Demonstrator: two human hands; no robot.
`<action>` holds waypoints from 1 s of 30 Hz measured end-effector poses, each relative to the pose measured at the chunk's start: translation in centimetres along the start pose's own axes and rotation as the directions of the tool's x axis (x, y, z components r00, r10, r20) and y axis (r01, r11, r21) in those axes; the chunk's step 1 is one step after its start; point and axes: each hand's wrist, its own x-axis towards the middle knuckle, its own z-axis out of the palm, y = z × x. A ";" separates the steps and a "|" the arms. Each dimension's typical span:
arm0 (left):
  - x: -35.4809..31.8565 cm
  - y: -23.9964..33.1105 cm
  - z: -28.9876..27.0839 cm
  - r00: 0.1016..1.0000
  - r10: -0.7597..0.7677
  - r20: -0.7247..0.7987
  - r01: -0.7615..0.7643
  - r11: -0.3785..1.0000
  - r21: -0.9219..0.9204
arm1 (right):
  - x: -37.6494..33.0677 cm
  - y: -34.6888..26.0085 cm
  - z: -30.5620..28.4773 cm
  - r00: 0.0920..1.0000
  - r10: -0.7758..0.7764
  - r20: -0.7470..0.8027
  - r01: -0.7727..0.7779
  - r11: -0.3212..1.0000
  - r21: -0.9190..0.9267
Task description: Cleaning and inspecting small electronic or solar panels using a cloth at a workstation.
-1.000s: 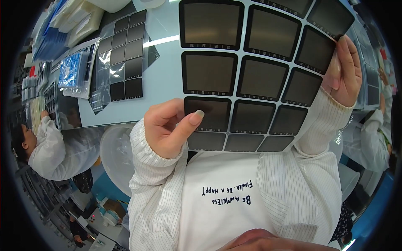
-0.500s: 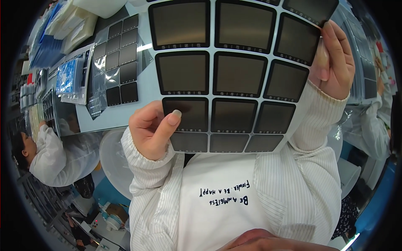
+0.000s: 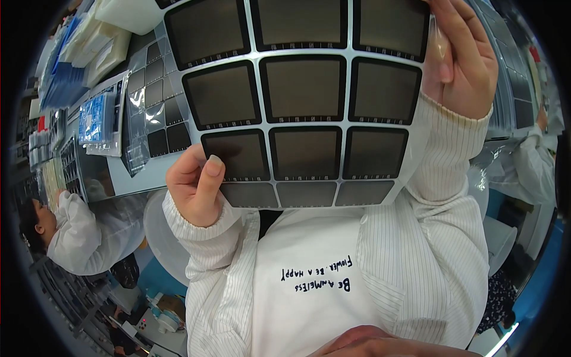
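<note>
A large flexible sheet [image 3: 303, 89] of dark rectangular panels with black borders on pale film is held up in front of my chest. My left hand [image 3: 193, 191] grips its lower left edge, the thumb lying on the front of a panel and the fingers behind. At the upper right edge my right hand [image 3: 467, 62] pinches the sheet near the top of the view; its fingertips are partly cut off there. The sheet's upper part runs out of the picture, and its lowest row of panels looks paler and foreshortened.
Similar panels [image 3: 156, 95] in clear film lie on the table at the left, beside a blue packet [image 3: 97, 119]. Stacked plastic sleeves [image 3: 102, 50] stand behind. One person [image 3: 89, 235] sits at the left; another person's sleeve [image 3: 526, 169] shows at the right.
The sheet has shifted left and slightly up. My left hand has moved left with it, and my right hand has moved up and a little left, both keeping their hold.
</note>
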 end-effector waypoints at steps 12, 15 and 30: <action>-0.4 -0.1 -0.8 0.998 -0.062 -0.007 0.062 0.998 0.000 | 4.2 -1.4 1.1 0.951 -0.111 0.289 0.070 0.986 0.149; -0.2 0.2 -0.3 0.998 -0.055 0.007 0.055 0.998 -0.016 | 3.9 -1.7 2.1 0.990 -0.115 0.083 0.111 0.993 0.051; -0.2 1.0 1.1 0.990 -0.105 0.098 0.098 0.992 0.078 | 4.0 -1.6 1.0 0.993 -0.118 -0.003 0.118 0.993 -0.012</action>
